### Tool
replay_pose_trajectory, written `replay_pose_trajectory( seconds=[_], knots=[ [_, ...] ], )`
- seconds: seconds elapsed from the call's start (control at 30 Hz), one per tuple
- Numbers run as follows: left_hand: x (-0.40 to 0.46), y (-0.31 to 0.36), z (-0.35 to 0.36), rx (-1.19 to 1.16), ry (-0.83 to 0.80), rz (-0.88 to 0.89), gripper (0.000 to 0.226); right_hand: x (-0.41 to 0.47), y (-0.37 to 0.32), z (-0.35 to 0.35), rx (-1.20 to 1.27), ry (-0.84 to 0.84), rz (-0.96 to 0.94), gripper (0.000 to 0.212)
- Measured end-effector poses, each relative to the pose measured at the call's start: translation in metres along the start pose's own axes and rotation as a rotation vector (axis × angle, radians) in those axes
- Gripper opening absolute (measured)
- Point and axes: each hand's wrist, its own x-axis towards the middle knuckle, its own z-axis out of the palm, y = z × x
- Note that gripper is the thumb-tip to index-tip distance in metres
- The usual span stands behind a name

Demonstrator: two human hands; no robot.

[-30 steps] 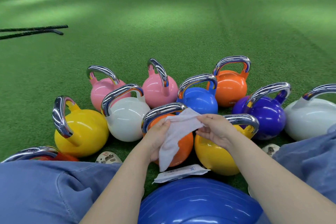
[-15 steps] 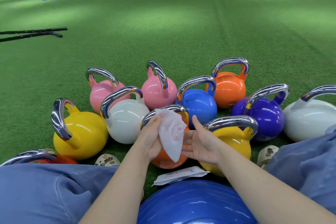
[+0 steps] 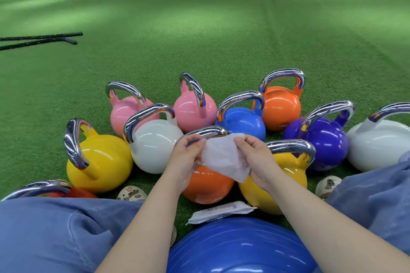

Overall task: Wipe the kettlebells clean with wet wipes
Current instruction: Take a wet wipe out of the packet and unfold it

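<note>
Head view, lower centre: my left hand (image 3: 188,157) and right hand (image 3: 255,157) each pinch an edge of the wet wipe (image 3: 224,159), my fingers stretching the thin, damp white sheet between them. Directly beneath it sits the orange kettlebell (image 3: 206,186), glossy and round, its chrome handle (image 3: 206,132) running left to right just beyond my left hand, the nearer one.

White wet wipe (image 3: 224,157) spread above clustered upright colourful kettlebells (image 3: 155,148) on turf.
</note>
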Motion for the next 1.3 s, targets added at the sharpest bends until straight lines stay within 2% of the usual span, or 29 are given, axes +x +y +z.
replay_pose_trajectory(
  seconds=[0.17,0.27,0.37,0.43,0.5,0.6,0.73,0.87,0.97,1.07,1.17,1.2,1.3],
  knots=[
    [-0.003,-0.002,0.003,-0.041,0.023,0.025,0.019,0.003,-0.002,-0.005,-0.008,0.046,-0.034,0.013],
    [-0.003,-0.002,0.001,-0.039,0.004,-0.078,0.018,0.006,-0.005,-0.011,-0.021,0.063,-0.064,0.011],
    [-0.005,-0.004,0.001,-0.076,-0.092,-0.215,0.015,0.007,-0.007,-0.014,-0.054,0.042,-0.100,0.012],
    [-0.005,-0.005,0.002,-0.091,-0.121,-0.230,0.019,0.007,-0.007,-0.015,-0.094,0.017,-0.122,0.013],
    [-0.003,-0.004,0.003,-0.081,-0.089,-0.186,0.020,0.008,-0.007,-0.017,-0.170,-0.001,-0.124,0.014],
    [0.001,-0.003,0.002,-0.049,0.045,-0.063,0.023,0.010,-0.007,-0.019,-0.291,0.033,-0.131,0.010],
    [0.001,-0.003,-0.001,0.062,0.159,0.110,0.025,0.008,-0.008,-0.019,-0.270,0.072,-0.155,0.004],
    [0.001,-0.003,-0.004,0.290,0.204,0.257,0.027,0.007,-0.011,-0.019,-0.254,0.055,-0.160,0.007],
    [0.003,-0.002,-0.006,0.549,0.244,0.330,0.026,0.006,-0.012,-0.023,-0.265,-0.039,-0.090,0.008],
    [0.002,-0.001,-0.006,0.641,0.253,0.380,0.021,0.004,-0.014,-0.023,-0.272,-0.035,-0.051,0.019],
    [-0.001,0.003,-0.005,0.663,0.242,0.428,0.012,0.002,-0.018,-0.019,-0.302,0.054,-0.087,0.052],
    [-0.002,0.004,-0.006,0.671,0.228,0.447,0.010,0.002,-0.019,-0.019,-0.307,0.087,-0.108,0.053],
    [0.001,0.005,-0.006,0.657,0.113,0.413,0.011,-0.001,-0.024,-0.018,-0.278,0.146,-0.172,0.023]
  ],
)
